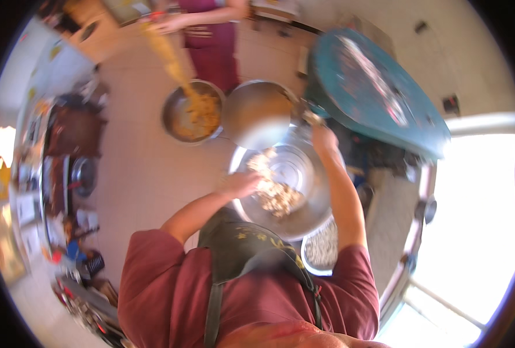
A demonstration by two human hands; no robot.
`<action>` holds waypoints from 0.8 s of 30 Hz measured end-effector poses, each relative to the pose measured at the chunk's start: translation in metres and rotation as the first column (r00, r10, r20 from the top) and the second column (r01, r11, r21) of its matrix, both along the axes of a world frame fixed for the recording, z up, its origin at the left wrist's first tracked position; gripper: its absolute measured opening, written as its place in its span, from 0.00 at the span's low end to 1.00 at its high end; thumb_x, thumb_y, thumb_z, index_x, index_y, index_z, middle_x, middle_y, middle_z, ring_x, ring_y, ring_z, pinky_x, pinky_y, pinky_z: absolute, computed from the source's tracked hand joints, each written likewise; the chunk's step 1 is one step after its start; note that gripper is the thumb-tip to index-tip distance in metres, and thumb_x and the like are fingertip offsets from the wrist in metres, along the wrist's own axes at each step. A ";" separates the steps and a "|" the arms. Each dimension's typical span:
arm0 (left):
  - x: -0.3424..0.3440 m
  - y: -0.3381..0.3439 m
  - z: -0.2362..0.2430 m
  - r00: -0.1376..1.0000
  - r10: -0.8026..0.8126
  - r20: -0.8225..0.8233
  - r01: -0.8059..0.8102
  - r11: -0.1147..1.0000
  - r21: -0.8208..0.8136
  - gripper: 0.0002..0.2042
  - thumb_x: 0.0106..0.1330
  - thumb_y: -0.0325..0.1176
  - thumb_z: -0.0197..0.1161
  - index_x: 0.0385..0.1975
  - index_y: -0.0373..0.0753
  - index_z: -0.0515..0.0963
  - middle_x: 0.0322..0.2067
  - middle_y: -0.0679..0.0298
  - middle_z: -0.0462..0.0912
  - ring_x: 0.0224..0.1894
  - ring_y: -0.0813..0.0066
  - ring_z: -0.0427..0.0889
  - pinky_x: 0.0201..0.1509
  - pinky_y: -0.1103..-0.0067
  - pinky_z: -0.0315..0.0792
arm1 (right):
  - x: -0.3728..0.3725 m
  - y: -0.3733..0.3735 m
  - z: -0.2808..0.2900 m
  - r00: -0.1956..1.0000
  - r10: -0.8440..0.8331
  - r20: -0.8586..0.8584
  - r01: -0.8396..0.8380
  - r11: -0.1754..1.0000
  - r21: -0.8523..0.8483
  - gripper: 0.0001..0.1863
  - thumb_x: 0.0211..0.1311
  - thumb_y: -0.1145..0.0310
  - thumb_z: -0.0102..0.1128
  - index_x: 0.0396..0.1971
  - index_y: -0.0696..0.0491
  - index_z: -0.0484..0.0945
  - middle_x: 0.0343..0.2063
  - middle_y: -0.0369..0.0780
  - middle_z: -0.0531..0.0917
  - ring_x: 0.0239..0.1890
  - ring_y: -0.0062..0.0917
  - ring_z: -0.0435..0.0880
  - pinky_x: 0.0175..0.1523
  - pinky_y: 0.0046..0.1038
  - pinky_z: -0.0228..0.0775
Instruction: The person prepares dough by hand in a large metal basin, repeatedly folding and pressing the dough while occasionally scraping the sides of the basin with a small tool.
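A large shiny metal basin (321, 194) is in front of me, with a heap of pale, lumpy food pieces (277, 200) on its left side. My left hand (243, 184) reaches over the basin's left rim and touches these pieces. Its fingers are smeared by motion. My right hand (323, 138) is at the far right of the basin, with something pale and blurred at its fingertips; their grip is unclear. Just beyond the basin, and overlapping its far rim, is a round metal bowl (257, 113), brownish inside.
Another metal bowl (167, 119) with yellow-orange food is at the far left. A person in a dark red apron (214, 49) stands behind, a yellow streak running from their hand to that bowl. A teal oval tabletop (350, 87) is at far right; a container of greyish bits (321, 246) sits near my right arm.
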State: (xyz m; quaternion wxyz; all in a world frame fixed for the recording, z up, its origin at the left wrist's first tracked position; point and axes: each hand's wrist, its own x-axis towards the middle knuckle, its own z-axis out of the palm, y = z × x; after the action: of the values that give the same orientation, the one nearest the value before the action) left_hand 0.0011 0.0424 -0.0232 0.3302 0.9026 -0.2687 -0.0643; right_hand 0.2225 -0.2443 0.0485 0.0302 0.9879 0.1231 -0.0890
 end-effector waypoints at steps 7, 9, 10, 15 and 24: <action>0.001 0.006 0.028 0.998 -0.058 -0.019 0.059 0.996 0.063 0.18 0.58 0.36 0.67 0.48 0.43 0.76 0.44 0.63 0.77 0.38 0.61 0.83 0.38 0.68 0.78 | -0.051 0.012 0.022 0.960 -0.278 -0.034 0.276 0.917 0.288 0.24 0.71 0.53 0.44 0.36 0.59 0.81 0.33 0.55 0.84 0.39 0.50 0.84 0.47 0.47 0.76; 0.003 0.000 0.027 0.995 -0.093 -0.024 0.094 0.994 0.047 0.17 0.57 0.37 0.67 0.46 0.43 0.76 0.43 0.64 0.77 0.39 0.62 0.82 0.39 0.69 0.78 | -0.014 0.010 0.012 0.966 -0.251 -0.064 0.259 0.935 0.243 0.22 0.71 0.53 0.44 0.39 0.57 0.81 0.36 0.54 0.85 0.41 0.51 0.84 0.48 0.47 0.76; 0.003 0.003 0.026 0.995 -0.095 -0.030 0.097 0.994 0.050 0.16 0.57 0.37 0.68 0.45 0.43 0.76 0.43 0.64 0.77 0.40 0.62 0.82 0.40 0.69 0.78 | -0.009 0.014 0.013 0.964 -0.256 -0.074 0.266 0.934 0.237 0.22 0.71 0.54 0.44 0.40 0.56 0.81 0.36 0.53 0.85 0.40 0.51 0.84 0.48 0.47 0.76; 0.000 0.016 0.032 0.999 -0.017 -0.043 0.021 0.995 0.101 0.16 0.57 0.37 0.68 0.44 0.44 0.76 0.42 0.65 0.77 0.40 0.63 0.82 0.39 0.69 0.78 | -0.039 0.042 0.048 0.981 -0.188 -0.055 0.196 0.951 0.240 0.20 0.71 0.56 0.45 0.44 0.55 0.79 0.35 0.54 0.85 0.38 0.52 0.84 0.46 0.48 0.77; -0.001 0.013 0.021 0.998 -0.011 0.068 0.007 0.998 0.059 0.17 0.56 0.41 0.70 0.44 0.46 0.78 0.41 0.69 0.77 0.36 0.67 0.83 0.34 0.71 0.78 | -0.026 0.021 0.019 0.980 -0.196 -0.023 0.196 0.952 0.234 0.16 0.68 0.62 0.46 0.52 0.46 0.77 0.42 0.54 0.83 0.40 0.49 0.85 0.45 0.46 0.78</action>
State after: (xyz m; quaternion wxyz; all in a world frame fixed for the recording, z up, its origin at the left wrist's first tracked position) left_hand -0.0003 0.0556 -0.0022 0.2942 0.9123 -0.2817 -0.0429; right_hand 0.1962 -0.2236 0.0680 -0.0960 0.9919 0.0342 -0.0762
